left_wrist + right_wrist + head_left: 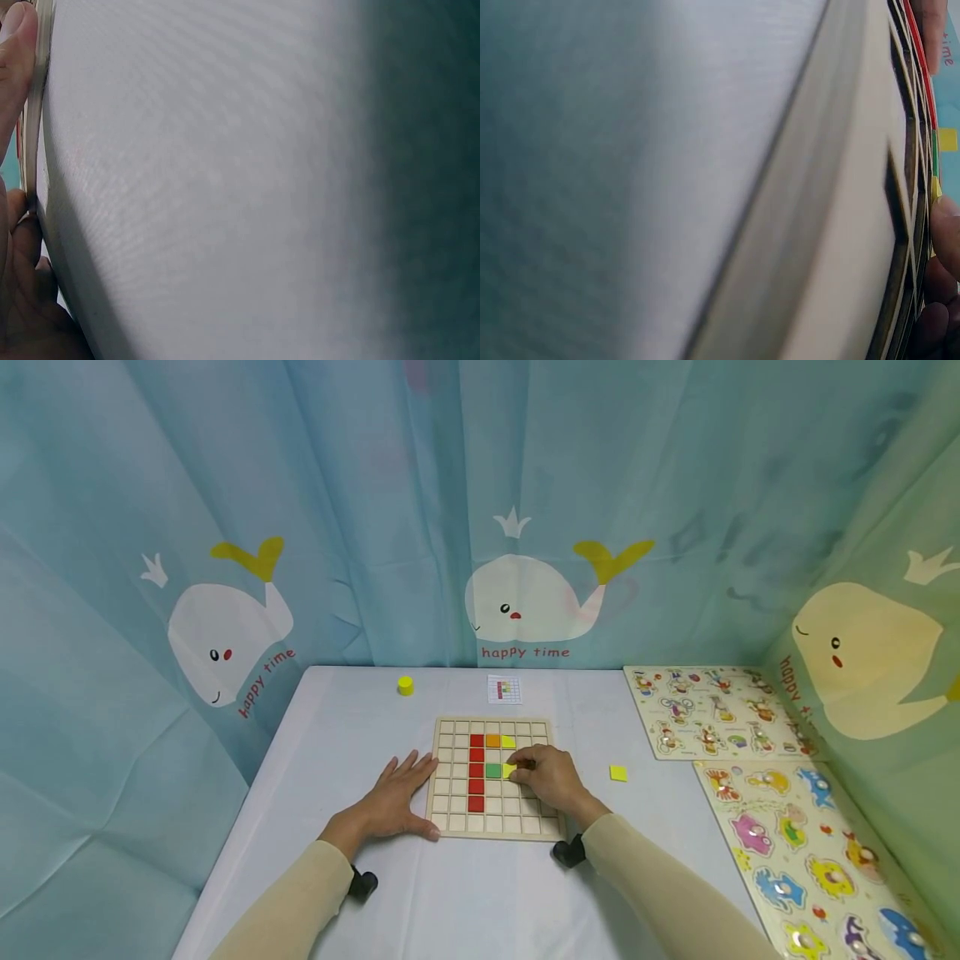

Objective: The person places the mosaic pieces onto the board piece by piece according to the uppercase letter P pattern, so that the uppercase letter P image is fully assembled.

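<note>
A wooden grid board lies on the white table, with a column of red tiles, an orange tile, a yellow tile and a green tile in its cells. My left hand rests with spread fingers against the board's left edge. Over the right part of the grid, my right hand pinches a second yellow tile between thumb and forefinger, right beside the green tile. Its thumb shows at the yellow tile's edge in the right wrist view.
One loose yellow tile lies right of the board. Behind stand a yellow cylinder and a small pattern card. Two picture puzzle boards, an upper and a lower, cover the right side. A blue whale curtain hangs behind.
</note>
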Demonstrator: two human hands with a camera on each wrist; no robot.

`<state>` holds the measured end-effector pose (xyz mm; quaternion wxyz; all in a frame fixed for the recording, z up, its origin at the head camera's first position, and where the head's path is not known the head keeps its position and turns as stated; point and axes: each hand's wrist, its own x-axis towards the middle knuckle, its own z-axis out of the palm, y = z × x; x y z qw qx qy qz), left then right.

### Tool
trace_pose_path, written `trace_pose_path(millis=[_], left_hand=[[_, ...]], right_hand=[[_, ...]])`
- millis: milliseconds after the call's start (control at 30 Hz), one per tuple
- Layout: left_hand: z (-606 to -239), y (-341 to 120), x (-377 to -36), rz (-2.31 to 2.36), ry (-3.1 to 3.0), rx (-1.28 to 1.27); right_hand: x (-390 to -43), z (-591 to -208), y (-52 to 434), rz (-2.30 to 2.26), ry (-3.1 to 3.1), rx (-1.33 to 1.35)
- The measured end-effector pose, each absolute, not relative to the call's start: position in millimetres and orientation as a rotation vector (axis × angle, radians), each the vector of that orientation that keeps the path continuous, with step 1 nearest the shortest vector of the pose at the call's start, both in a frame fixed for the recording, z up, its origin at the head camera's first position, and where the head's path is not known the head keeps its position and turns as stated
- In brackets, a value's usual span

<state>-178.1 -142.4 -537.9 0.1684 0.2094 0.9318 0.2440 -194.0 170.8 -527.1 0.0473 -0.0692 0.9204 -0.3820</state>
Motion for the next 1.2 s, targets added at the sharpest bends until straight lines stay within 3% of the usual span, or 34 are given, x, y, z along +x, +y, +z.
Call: trace_pose_path(millis=[700,1200], left_hand=[[-541,-143,-179,0.688,2.645,0.581],[-539,-143,-178,0.695,2.636,0.589]], right_hand=[[-193,-522,179,-1.350,2.712,-0.125],[-188,-520,259,-1.299,2.850,-0.068]])
